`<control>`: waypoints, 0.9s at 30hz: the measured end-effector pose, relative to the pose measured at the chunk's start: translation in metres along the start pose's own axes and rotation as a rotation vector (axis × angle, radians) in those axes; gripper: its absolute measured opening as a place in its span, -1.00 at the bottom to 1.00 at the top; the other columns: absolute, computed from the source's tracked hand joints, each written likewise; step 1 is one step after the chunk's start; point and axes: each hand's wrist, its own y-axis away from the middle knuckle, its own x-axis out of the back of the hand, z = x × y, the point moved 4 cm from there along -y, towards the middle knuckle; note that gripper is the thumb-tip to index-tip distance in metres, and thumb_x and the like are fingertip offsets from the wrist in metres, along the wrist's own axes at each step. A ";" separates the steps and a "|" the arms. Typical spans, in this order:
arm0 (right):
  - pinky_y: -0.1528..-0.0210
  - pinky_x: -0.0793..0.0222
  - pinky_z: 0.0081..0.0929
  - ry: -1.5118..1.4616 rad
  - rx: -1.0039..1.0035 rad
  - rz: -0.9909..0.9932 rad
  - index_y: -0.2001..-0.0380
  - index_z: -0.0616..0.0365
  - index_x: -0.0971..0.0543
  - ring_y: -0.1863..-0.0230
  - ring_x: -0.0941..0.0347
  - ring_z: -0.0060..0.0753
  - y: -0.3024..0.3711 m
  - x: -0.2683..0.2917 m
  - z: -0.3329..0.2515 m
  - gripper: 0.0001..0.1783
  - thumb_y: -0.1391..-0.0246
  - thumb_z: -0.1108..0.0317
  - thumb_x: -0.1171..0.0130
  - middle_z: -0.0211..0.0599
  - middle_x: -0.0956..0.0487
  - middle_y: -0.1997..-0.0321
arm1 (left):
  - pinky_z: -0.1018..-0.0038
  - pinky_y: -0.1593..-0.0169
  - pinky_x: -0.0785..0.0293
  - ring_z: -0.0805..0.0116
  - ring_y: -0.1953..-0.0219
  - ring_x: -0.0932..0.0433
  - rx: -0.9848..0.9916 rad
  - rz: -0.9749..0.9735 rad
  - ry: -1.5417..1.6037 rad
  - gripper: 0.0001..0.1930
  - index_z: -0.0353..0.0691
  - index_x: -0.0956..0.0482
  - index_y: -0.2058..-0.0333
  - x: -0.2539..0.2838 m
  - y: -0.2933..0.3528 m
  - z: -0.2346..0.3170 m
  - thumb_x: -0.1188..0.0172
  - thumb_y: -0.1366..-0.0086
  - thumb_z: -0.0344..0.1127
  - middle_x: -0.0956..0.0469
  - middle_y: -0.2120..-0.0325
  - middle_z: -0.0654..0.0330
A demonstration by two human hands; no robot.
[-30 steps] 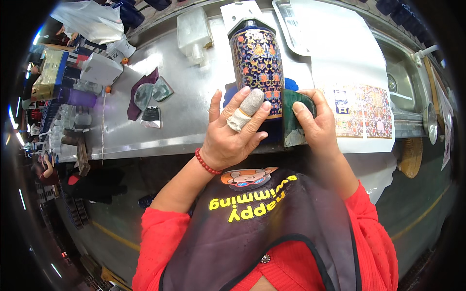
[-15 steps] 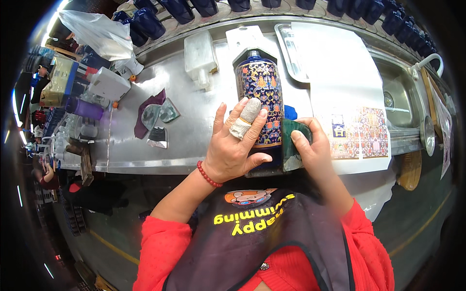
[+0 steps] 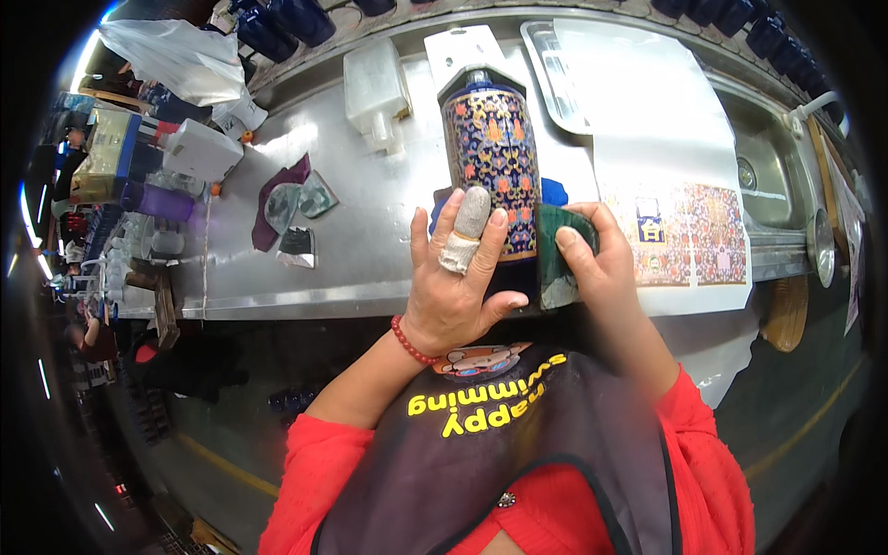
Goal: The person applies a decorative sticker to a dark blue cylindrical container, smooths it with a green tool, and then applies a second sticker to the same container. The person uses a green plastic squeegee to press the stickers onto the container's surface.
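A dark blue bottle with a colourful flower-patterned wrap lies on the steel worktop, its neck pointing away from me. My left hand rests with spread fingers on the lower part of the bottle; one finger wears a grey cover tied with a band. My right hand pinches a dark green flat scraper-like piece between thumb and fingers, against the bottle's right side near its base. Blue cloth or sponge shows just beyond that piece. The bottle's underside is hidden.
Printed pattern sheets lie on the right, before a sink and a metal tray. A clear plastic container stands behind left. Purple cloth and scraps lie further left. Several blue bottles line the back.
The view has shifted slightly. Both hands keep their places on the bottle and the green piece, with only small shifts of the fingers.
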 end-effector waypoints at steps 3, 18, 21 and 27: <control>0.20 -0.43 -0.54 -0.021 0.025 0.002 0.10 0.26 -0.50 0.28 -0.45 -0.60 0.000 0.000 0.000 -0.77 -0.27 0.36 -0.16 -0.33 -0.59 0.32 | -0.10 -0.46 0.26 -0.28 -0.37 -0.22 -0.021 -0.016 -0.017 -0.16 -0.35 -0.32 -0.33 -0.004 0.006 0.002 0.04 -0.40 0.31 -0.33 -0.30 -0.21; 0.24 -0.43 -0.55 0.014 0.134 0.022 0.08 0.25 -0.51 0.32 -0.45 -0.63 -0.001 0.000 -0.002 -0.77 -0.27 0.37 -0.18 -0.37 -0.59 0.36 | -0.11 -0.47 0.27 -0.19 -0.37 -0.25 -0.018 -0.001 0.005 -0.26 -0.29 -0.40 -0.29 -0.003 0.017 0.005 0.01 -0.42 0.24 -0.39 -0.27 -0.16; 0.25 -0.43 -0.55 0.023 0.129 0.021 0.08 0.25 -0.52 0.32 -0.46 -0.63 -0.001 0.001 0.001 -0.77 -0.26 0.37 -0.18 -0.37 -0.59 0.36 | -0.10 -0.47 0.27 -0.19 -0.36 -0.27 -0.050 0.004 -0.030 -0.26 -0.30 -0.40 -0.29 -0.004 0.021 0.007 0.02 -0.43 0.24 -0.39 -0.26 -0.16; 0.24 -0.44 -0.55 0.009 0.112 0.012 0.07 0.25 -0.52 0.32 -0.45 -0.63 0.000 0.002 0.004 -0.77 -0.26 0.38 -0.19 -0.38 -0.59 0.36 | -0.10 -0.48 0.28 0.04 -0.38 -0.25 -0.043 0.004 -0.023 -0.39 -0.10 -0.50 -0.24 -0.005 0.027 0.014 0.12 -0.48 0.21 -0.48 -0.21 0.08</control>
